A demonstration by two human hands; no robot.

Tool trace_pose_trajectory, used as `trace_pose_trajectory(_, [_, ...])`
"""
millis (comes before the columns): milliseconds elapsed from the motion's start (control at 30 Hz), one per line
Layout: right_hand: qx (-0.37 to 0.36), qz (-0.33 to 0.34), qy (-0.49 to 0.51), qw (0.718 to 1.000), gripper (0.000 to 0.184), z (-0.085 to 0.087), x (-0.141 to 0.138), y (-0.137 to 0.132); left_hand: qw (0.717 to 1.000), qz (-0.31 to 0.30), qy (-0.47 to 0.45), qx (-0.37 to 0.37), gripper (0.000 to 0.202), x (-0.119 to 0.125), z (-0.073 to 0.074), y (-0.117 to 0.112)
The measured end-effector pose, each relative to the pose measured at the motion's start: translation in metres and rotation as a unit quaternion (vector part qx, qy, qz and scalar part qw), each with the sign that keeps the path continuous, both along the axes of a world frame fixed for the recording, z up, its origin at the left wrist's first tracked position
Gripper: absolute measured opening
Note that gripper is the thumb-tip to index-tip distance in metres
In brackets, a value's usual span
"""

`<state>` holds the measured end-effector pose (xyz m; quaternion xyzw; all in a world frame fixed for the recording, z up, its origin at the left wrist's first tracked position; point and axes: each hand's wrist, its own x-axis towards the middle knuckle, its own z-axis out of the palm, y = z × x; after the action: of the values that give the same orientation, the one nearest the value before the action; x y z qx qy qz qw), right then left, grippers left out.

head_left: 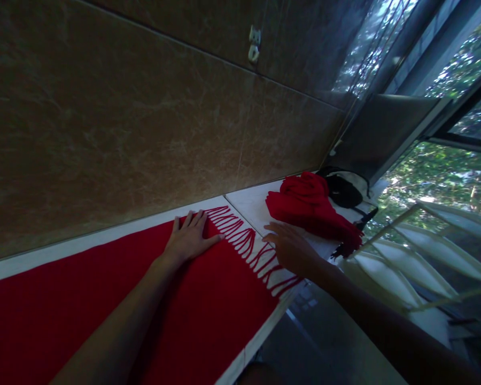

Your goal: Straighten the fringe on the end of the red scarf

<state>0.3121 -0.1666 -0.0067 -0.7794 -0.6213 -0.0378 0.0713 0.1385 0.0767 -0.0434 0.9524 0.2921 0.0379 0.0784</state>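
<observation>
Here the red scarf (104, 299) lies spread flat along the white bench (248, 206), running from the lower left up to its fringe (256, 251) near the middle. My left hand (190, 238) rests palm down on the cloth just short of the fringe, fingers stretched and together, its grip wide open and closed on nothing. My right hand (291, 246) hovers over the fringe's far end, fingers loosely spread, grip open too, holding nothing; whether its fingertips touch the tassels I cannot tell. To do this well, I judge that I should keep the left palm pressing the weave flat while the right combs the tassels straight and parallel, without dragging the scarf's edge askew. Beyond the right hand sits a bundle of red cloth (310, 206), bunched up. Behind it lies a black and white bag (347, 190), whose contents are hidden from me.
</observation>
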Motion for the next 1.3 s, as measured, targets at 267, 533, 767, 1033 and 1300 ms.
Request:
trace_pose_trajectory(267, [0.058,0.057,0.044,0.996,0.048,0.001,-0.015,-0.036,1.0,-0.001,-0.002,0.0,0.102,0.0,-0.001,0.0])
trace_pose_trajectory(533, [-0.002,0.101,0.085,0.991,0.062,0.01,-0.039,-0.05,1.0,0.001,0.01,-0.004,0.101,0.0,0.003,-0.001])
trace_pose_trajectory(767, [0.013,0.093,0.076,0.993,0.056,0.009,-0.038,-0.05,1.0,0.001,0.012,0.001,0.102,0.0,0.002,0.0])
trace_pose_trajectory(1033, [-0.02,0.071,0.057,0.996,0.051,0.003,-0.019,-0.046,1.0,0.001,-0.003,0.011,0.102,0.0,-0.002,0.002])
trace_pose_trajectory(1300, [0.035,0.002,-0.003,0.999,0.048,0.0,0.02,-0.076,1.0,0.007,0.016,-0.001,0.101,0.001,0.004,-0.002])
